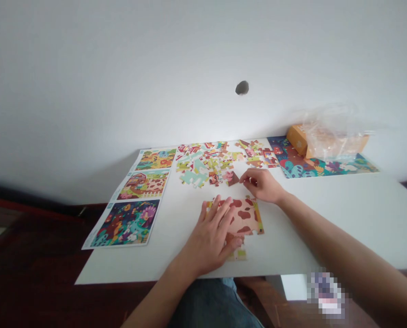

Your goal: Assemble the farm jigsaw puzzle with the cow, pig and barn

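A partly joined jigsaw puzzle (245, 217) with brown cow patches on pale pink lies near the table's front edge. My left hand (213, 234) rests flat on its left side with the fingers spread, hiding part of it. Beyond the puzzle, my right hand (261, 184) has its fingers curled into a pinch. Its fingertips meet the corner of a dark brown puzzle piece (234, 179) beside a piece with a pink pig. Many loose puzzle pieces (195, 171) in green, red and pale blue spread across the back of the table.
A sheet with three printed pictures (144, 187) lies at the left and overhangs the table edge. At the back right, an orange box (297, 140) and a clear plastic bag (336, 132) sit on a dark colourful picture (294, 168). A wall (190, 68) stands behind the table.
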Demonstrator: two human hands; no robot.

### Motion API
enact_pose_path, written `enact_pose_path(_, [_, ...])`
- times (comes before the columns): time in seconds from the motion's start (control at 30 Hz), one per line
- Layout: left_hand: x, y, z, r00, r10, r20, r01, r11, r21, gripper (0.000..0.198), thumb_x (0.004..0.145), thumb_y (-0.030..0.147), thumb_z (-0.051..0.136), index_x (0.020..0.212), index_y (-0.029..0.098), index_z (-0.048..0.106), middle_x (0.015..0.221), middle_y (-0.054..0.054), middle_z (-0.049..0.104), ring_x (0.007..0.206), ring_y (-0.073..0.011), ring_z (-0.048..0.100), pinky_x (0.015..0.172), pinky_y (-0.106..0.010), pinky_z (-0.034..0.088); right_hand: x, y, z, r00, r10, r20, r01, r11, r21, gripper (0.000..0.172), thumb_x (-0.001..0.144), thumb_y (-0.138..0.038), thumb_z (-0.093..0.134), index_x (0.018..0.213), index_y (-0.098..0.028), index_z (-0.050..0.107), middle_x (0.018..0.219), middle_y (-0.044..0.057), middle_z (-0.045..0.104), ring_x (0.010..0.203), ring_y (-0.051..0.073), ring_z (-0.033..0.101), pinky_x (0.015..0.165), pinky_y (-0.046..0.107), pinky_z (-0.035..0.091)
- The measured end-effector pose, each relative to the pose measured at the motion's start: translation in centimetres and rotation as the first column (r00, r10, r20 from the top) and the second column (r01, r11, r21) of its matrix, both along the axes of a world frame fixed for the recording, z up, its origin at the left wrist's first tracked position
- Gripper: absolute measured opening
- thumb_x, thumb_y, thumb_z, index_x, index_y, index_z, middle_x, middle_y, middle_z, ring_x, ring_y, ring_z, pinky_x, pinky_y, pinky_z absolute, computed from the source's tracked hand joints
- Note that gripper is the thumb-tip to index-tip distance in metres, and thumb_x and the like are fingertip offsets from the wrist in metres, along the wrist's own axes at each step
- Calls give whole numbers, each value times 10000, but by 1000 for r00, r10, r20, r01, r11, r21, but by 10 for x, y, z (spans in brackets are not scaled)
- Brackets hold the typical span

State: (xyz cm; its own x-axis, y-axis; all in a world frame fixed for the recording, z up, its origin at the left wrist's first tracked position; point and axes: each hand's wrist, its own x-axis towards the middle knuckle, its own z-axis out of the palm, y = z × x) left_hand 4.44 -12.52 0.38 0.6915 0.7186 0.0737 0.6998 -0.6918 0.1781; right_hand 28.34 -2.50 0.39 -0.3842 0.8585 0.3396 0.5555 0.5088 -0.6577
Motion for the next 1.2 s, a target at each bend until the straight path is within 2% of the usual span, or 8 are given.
enact_pose_path(0.1, [1, 16, 0, 988, -154, 1, 154, 988, -23, 759, 956, 586, 426, 1573, 192, 231, 1651, -91, 173, 1521, -378, 80, 1206, -623, 147, 15, 9, -2, 992, -123, 28, 123, 992, 19, 216, 726, -84, 542, 832, -163, 713, 703, 21, 640, 569, 126, 519, 604, 262, 411])
enact_pose_path(0.23, [5, 22, -5, 969, -248, -11, 247, 967, -54, 725, 958, 579, 421, 1569, 230, 244, 1654, -55, 166, 1520, -370, 98, 1206, -635, 118, 18, 13, -8, 992, -110, 58, 111, 994, -8, 227, 711, -100, 540, 833, -160, 722, 685, 17, 638, 555, 126, 516, 603, 264, 409])
enact_pose_path(0.43, [17, 33, 13, 978, -192, 78, 193, 981, -12, 567, 1003, 496, 380, 1482, 197, 429, 1615, -78, 298, 1514, -362, 148, 1203, -625, 176, 10, 16, -15, 995, -82, 58, 81, 996, 28, 230, 734, -116, 549, 866, -169, 730, 712, 10, 656, 576, 122, 531, 615, 257, 416])
enact_pose_path(0.53, [28, 65, 18, 966, -137, 221, 109, 985, 136, 435, 1007, 338, 401, 1395, 190, 534, 1562, -66, 407, 1516, -328, 168, 1222, -586, 186, 10, 18, -18, 992, -114, 62, 110, 992, 68, 208, 756, -138, 568, 887, -176, 725, 717, 12, 657, 604, 133, 545, 636, 264, 427])
enact_pose_path(0.67, [27, 111, 3, 923, -5, 386, -77, 977, 197, 371, 981, 209, 414, 1295, 215, 611, 1427, -41, 568, 1498, -284, 245, 1224, -564, 228, 13, 19, -19, 984, -111, 139, 101, 992, 75, 246, 827, -211, 597, 1038, -202, 722, 824, 36, 670, 709, 165, 585, 695, 290, 457])
enact_pose_path(0.77, [15, 122, -8, 920, 59, 388, -131, 978, 161, 389, 962, 233, 463, 1330, 238, 588, 1487, -31, 508, 1513, -299, 192, 1219, -582, 227, 10, 20, -19, 974, -55, 218, 39, 996, 80, 305, 878, -296, 612, 1163, -235, 701, 952, 71, 652, 848, 203, 610, 780, 325, 480])
enact_pose_path(0.93, [-2, 113, -9, 968, 113, 223, -111, 994, -20, 611, 929, 414, 550, 1502, 265, 395, 1631, -38, 263, 1529, -358, -7, 1202, -655, 137, -3, 21, -24, 959, -14, 282, -20, 993, 119, 405, 890, -410, 641, 1251, -229, 667, 1033, 110, 600, 955, 248, 596, 893, 388, 483])
enact_pose_path(1.2, [2, 120, -19, 973, 178, 148, -158, 977, -141, 531, 975, 428, 440, 1486, 285, 419, 1611, -22, 316, 1525, -357, 80, 1192, -663, 115, -7, 24, -26, 965, 1, 262, -34, 992, 121, 251, 895, -365, 636, 1083, -210, 698, 973, 91, 592, 914, 239, 595, 866, 381, 489])
